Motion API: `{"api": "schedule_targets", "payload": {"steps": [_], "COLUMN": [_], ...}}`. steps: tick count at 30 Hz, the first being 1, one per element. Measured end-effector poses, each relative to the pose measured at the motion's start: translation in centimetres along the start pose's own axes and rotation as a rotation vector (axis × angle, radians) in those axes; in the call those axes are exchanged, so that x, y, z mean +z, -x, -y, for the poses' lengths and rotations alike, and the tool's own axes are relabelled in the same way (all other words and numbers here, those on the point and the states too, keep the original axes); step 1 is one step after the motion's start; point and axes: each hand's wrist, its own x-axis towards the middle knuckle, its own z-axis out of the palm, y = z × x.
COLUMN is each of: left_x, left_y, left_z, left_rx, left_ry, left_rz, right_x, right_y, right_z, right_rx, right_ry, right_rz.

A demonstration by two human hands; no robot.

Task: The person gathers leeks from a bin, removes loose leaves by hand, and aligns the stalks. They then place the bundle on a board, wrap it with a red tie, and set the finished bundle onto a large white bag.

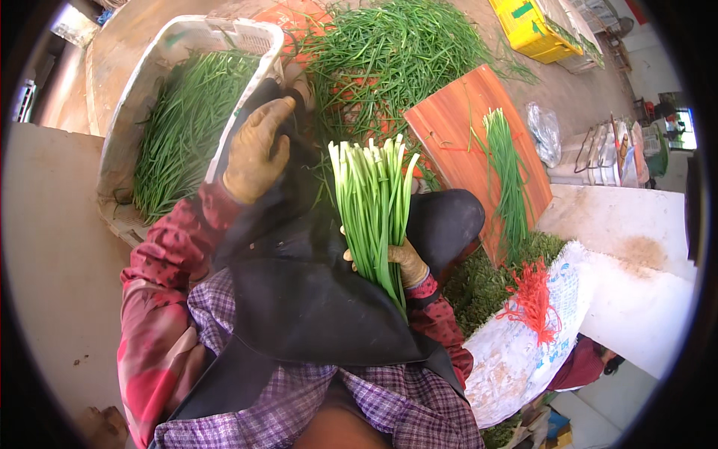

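Observation:
My right hand [406,263], in a tan glove, is wrapped round a thick bunch of garlic chives [374,202]. Their pale cut ends point up and away from me, and the green leaves run down over the dark apron [314,307]. To the left, my left hand [256,153], gloved too, is raised over my leg near the crate's rim. Its fingers are stretched out, the thumb stands apart, and nothing is in it. Another bunch of chives [508,179] lies on the reddish wooden board [456,123] at the right.
A white plastic crate [120,127] of chives stands at the left. Loose chives [396,52] are heaped at the far middle. Red ties [532,303] lie on a white woven sack [516,367] at the right; a yellow crate [527,30] is at the far right.

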Motion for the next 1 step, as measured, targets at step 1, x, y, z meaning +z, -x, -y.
{"api": "schedule_targets", "payload": {"steps": [1], "left_x": [0.10], "left_y": [0.15], "left_z": [0.07], "left_rx": [-0.009], "left_ry": [-0.001], "left_rz": [0.001], "right_x": [-0.42], "right_y": [-0.22], "right_z": [-0.37], "right_rx": [0.012], "right_ry": [-0.004], "right_rz": [0.012]}}
